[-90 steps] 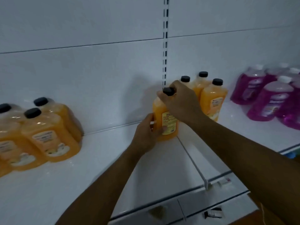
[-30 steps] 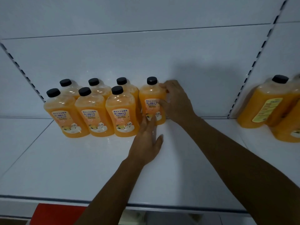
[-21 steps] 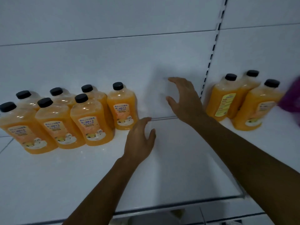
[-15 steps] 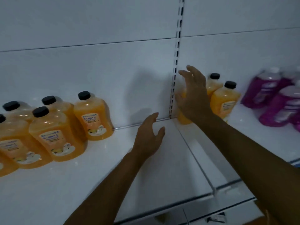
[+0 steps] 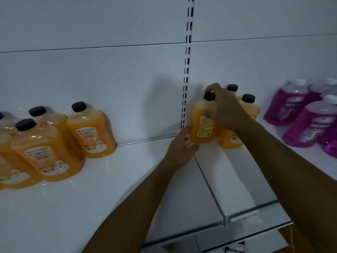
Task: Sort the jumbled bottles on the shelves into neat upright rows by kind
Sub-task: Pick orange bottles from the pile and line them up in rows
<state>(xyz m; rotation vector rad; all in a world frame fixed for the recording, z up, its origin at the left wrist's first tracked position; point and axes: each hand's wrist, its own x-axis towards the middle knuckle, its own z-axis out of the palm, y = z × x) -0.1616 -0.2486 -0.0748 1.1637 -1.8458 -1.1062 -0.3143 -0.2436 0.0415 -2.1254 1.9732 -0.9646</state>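
Note:
An orange bottle with a black cap (image 5: 202, 125) stands at the left end of the right shelf section, by the slotted upright. My right hand (image 5: 224, 110) grips it from above around the cap and shoulder. My left hand (image 5: 182, 150) holds its lower left side. Two more orange bottles (image 5: 249, 106) stand just behind and right of it. A group of several orange bottles (image 5: 54, 139) stands in upright rows on the left shelf section.
Several purple bottles with white caps (image 5: 306, 121) stand at the far right. The white shelf (image 5: 127, 189) has a seam and raised edge between its two sections. A slotted upright (image 5: 187, 70) runs down the white back wall.
The view swung right from the orange rows. Both hands went from open in the air to holding the leftmost orange bottle of the right-hand group.

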